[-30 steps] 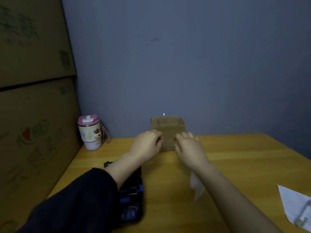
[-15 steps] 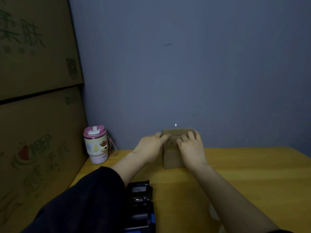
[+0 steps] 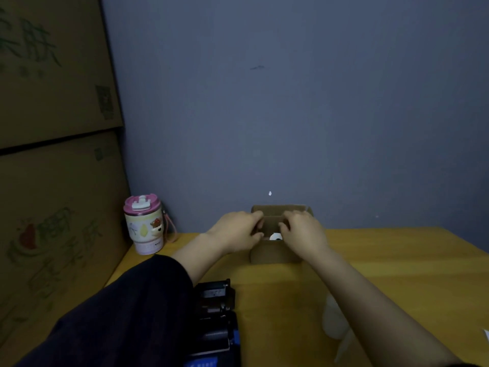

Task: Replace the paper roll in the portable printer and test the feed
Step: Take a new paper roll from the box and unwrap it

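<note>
A small brown cardboard box [image 3: 272, 254] stands on the wooden table [image 3: 397, 263] against the wall. My left hand [image 3: 238, 233] grips its left flap and my right hand [image 3: 304, 233] grips its right flap, holding the top apart. Inside, between my hands, shows the white end of a paper roll [image 3: 275, 237]. The black portable printer [image 3: 215, 321] lies near me under my left sleeve, its lid up and its paper bay exposed. A loose white paper strip [image 3: 334, 324] lies by my right forearm.
A pink-lidded tumbler [image 3: 144, 229] stands at the table's back left corner. Large stacked cardboard cartons [image 3: 53, 181] wall off the left side. A white paper corner [image 3: 486, 335] shows at the right edge. A blue-grey wall is just behind the box.
My hands moved from the box's front onto its top flaps and spread them, so the white roll inside now shows. The view tilted up slightly.
</note>
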